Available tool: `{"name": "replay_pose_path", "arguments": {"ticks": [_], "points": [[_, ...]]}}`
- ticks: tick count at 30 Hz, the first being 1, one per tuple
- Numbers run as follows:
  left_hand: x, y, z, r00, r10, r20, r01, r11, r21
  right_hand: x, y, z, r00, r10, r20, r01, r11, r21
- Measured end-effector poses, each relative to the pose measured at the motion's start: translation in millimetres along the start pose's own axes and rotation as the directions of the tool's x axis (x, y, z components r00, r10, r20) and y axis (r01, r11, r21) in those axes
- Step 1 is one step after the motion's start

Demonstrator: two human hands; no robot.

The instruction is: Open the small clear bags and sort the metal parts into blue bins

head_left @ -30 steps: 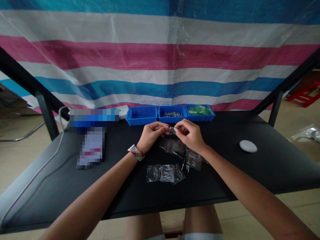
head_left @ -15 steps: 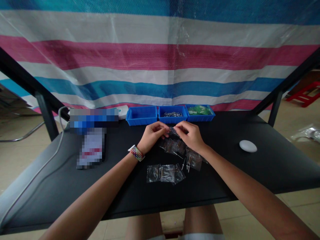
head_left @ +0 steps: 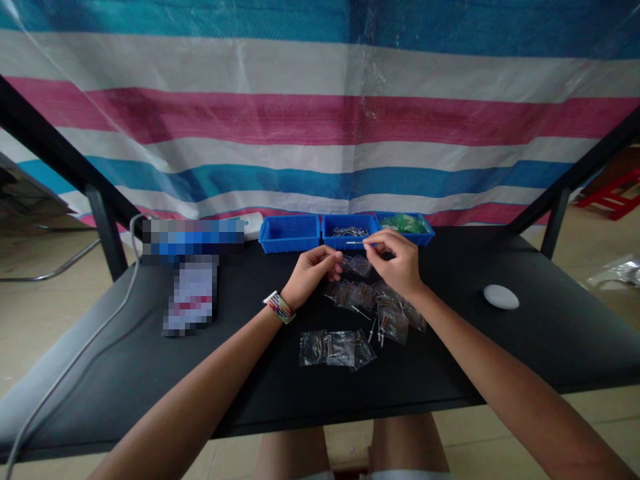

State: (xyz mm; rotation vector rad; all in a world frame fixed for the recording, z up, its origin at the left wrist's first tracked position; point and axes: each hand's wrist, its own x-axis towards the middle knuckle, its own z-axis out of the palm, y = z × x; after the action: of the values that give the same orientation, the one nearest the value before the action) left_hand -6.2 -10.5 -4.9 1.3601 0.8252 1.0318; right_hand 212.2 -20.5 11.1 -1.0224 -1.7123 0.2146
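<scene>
My left hand (head_left: pixel 314 272) pinches the edge of a small clear plastic bag (head_left: pixel 359 265) just above the black table (head_left: pixel 550 333). My right hand (head_left: pixel 395 260) holds a thin metal pin (head_left: pixel 354 243) by its end, in front of the middle blue bin (head_left: pixel 349 231), which holds more metal pins. Several small clear bags with pins (head_left: pixel 373 303) lie under and between my hands. Another group of such bags (head_left: pixel 336 347) lies nearer to me.
An empty blue bin (head_left: pixel 290 233) stands left of the middle one, and a bin with green parts (head_left: pixel 406 224) right of it. A white round object (head_left: pixel 501 297) lies at the right. A blurred box and card (head_left: pixel 193 267) and a white cable (head_left: pixel 75 360) are at the left. A striped tarp hangs behind.
My right hand has drawn a pin out of the bag and lifted it toward the middle bin. My left hand keeps the bag. The view has shifted slightly.
</scene>
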Motion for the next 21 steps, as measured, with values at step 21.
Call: {"name": "replay_pose_path", "arguments": {"ticks": [21], "points": [[2, -2, -2.1, 0.999, -0.036, 0.034, 0.038, 0.998, -0.047, -12, 22, -9, 0.893, 0.213, 0.397, -0.025, 0.903, -0.428]]}}
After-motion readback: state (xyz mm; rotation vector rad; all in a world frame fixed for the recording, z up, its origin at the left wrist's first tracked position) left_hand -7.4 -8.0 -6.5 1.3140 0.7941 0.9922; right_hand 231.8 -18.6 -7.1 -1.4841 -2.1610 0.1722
